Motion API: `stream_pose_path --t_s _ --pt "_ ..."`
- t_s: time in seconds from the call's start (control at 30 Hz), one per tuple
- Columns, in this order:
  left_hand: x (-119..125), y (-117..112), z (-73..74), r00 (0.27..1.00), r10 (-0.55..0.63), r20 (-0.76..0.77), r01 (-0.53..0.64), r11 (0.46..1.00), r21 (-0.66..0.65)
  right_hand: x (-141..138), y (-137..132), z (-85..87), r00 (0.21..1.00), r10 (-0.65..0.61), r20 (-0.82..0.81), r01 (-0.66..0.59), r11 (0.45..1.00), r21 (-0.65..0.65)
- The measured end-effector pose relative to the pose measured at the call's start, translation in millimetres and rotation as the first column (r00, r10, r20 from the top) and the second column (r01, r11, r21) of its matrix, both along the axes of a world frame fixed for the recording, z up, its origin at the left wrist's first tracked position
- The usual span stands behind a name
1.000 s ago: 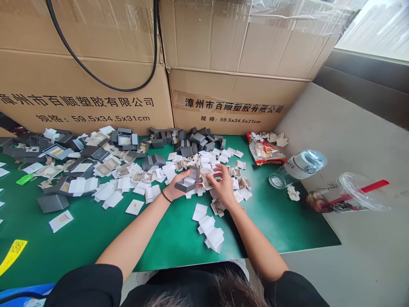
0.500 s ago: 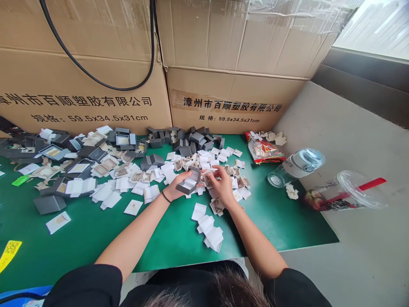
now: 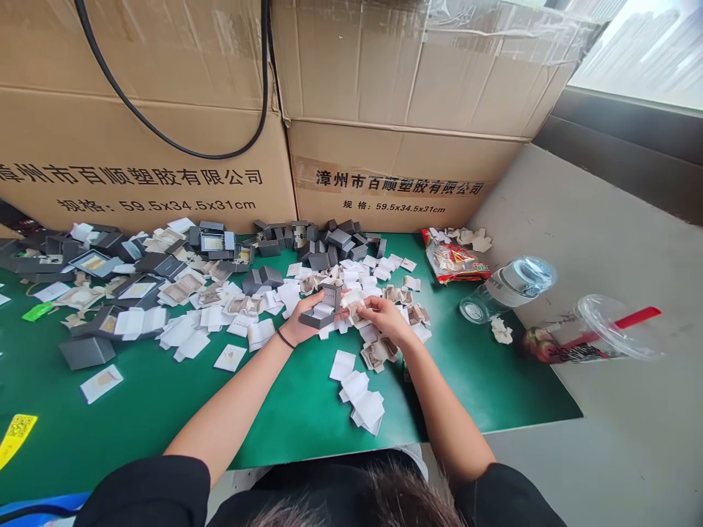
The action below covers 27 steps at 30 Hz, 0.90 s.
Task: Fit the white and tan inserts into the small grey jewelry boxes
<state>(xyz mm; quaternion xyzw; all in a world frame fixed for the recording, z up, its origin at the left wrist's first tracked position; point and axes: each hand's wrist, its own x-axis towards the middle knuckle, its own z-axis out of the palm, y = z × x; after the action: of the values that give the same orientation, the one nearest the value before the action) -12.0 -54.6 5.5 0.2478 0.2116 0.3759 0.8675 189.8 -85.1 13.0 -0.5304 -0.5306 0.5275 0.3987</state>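
Note:
My left hand [image 3: 302,322] grips a small open grey jewellery box [image 3: 324,307] with a white lining, held just above the green mat [image 3: 165,395]. My right hand [image 3: 384,316] is closed in a pinch on a small white and beige insert card [image 3: 353,300] right beside the box's open side. Around both hands lies a heap of white and beige insert cards [image 3: 356,282]. A small stack of white cards [image 3: 359,399] lies on the mat nearer to me, between my forearms.
Several grey boxes [image 3: 329,241] pile up behind the cards, more lie at the left [image 3: 88,350]. Large cardboard cartons [image 3: 384,146] wall off the back. At the right are a snack bag [image 3: 453,260], a tipped bottle [image 3: 508,285] and a plastic cup [image 3: 604,333].
My right hand has drawn down and left from the card heap, bringing a card close to the open box. My left hand holds the box in nearly the same place.

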Motion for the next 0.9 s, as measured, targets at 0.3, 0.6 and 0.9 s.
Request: stream_pose_path --t_s 0.3,0.6,0.9 --pt "-1 1 -0.8 0.999 0.043 -0.01 -0.042 0.999 0.012 71 17 17.1 0.585 -0.575 -0.572 0.771 0.613 0.172" --pt "-2 0 -1.1 0.998 0.055 -0.025 -0.054 0.998 0.034 78 13 0.3 0.666 -0.686 0.292 0.578 0.722 0.379" --pt "-2 6 -1.2 0.998 0.031 -0.057 -0.03 0.999 0.025 88 66 11.5 0.615 -0.501 0.608 0.338 0.865 0.371"
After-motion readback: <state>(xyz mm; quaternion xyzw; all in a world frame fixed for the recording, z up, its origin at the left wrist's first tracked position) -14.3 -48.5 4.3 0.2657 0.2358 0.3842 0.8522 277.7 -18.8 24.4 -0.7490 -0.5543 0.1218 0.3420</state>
